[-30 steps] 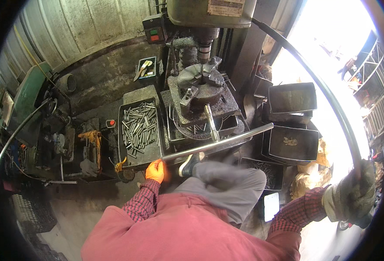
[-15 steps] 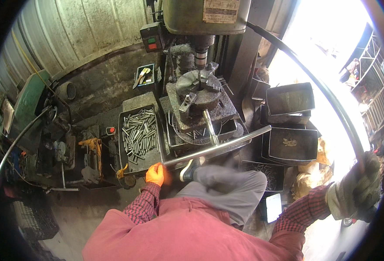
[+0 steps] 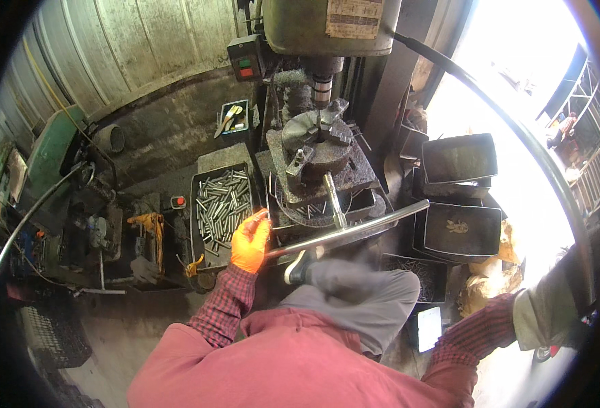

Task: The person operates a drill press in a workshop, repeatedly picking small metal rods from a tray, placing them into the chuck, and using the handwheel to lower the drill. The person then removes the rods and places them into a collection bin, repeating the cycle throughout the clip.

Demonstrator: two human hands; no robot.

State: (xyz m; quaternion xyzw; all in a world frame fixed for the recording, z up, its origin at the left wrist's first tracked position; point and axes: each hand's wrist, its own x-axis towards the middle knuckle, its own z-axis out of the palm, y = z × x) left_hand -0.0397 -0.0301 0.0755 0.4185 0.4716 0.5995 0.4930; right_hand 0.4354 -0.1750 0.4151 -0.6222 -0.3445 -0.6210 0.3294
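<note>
My left hand [image 3: 249,243], in an orange glove, is raised just above the left end of a long metal bar [image 3: 347,232], beside a tray of short metal pins [image 3: 224,207]. Its fingers are bent together in a pinch; what they hold, if anything, I cannot make out. At the far right rim my right hand [image 3: 552,302], in a pale work glove, grips the low end of a long curved lever [image 3: 518,129]; its fingers are mostly in shadow. The lever runs up to the drill press head [image 3: 330,30]. Below the spindle [image 3: 322,88] sits a jawed chuck [image 3: 317,146].
Dark metal bins [image 3: 460,160] are stacked to the right, and another bin [image 3: 419,275] stands lower. A switch box [image 3: 244,60] with green and red buttons hangs by the wall. Greasy machinery [image 3: 96,231] fills the left. My bent leg [image 3: 368,299] is under the bar.
My left hand has risen from the bar's left end toward the pin tray's right edge. My right hand and the lever's end have shifted slightly down and outward at the rim.
</note>
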